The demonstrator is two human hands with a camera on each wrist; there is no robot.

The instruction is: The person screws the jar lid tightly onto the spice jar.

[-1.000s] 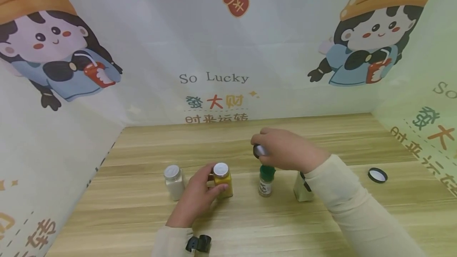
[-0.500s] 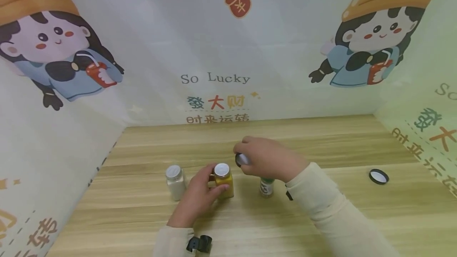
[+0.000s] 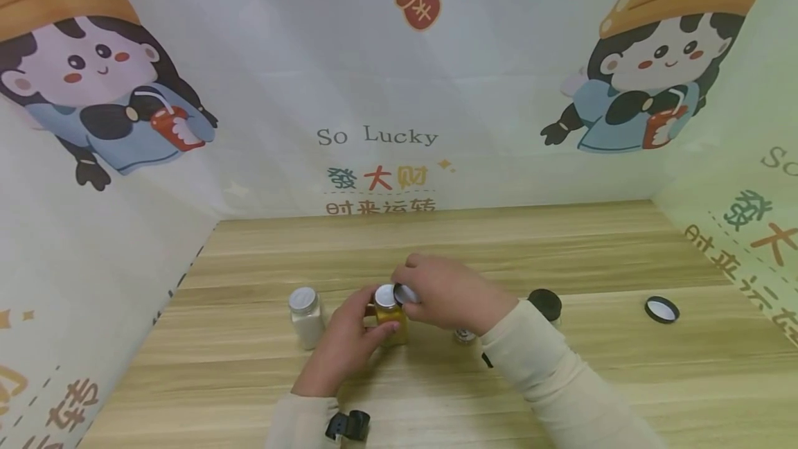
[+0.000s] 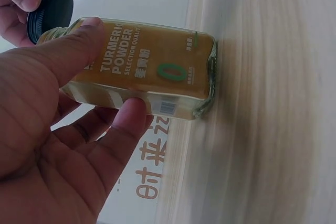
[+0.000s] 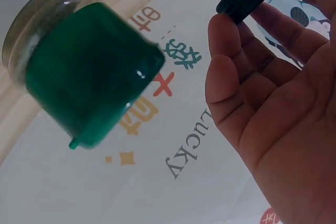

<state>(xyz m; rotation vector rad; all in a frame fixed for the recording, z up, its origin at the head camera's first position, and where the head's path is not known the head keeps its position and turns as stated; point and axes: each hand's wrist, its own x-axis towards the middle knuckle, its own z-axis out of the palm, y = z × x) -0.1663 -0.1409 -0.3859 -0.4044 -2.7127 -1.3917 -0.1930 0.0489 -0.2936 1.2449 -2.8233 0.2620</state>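
Observation:
A glass jar of turmeric powder stands on the wooden table, its white-topped mouth uncovered. My left hand grips it round the sides, thumb on the near face. Between thumb and fingers, my right hand pinches a black screw lid. In the head view that lid is tilted at the right edge of the jar's mouth. The left wrist view has the lid close against the jar's neck; whether they touch, I cannot tell. A green-capped bottle looms large in the right wrist view, mostly hidden behind the right hand in the head view.
A jar of pale contents with a white top stands left of the left hand. Beside the right forearm is a black-lidded jar, partly covered by the sleeve. Another black lid lies upturned far right. Printed cloth walls enclose the table.
My right hand has carried the black lid leftward and down to the turmeric jar's mouth. The left hand keeps its grip in place. The black-lidded jar's top has come into view.

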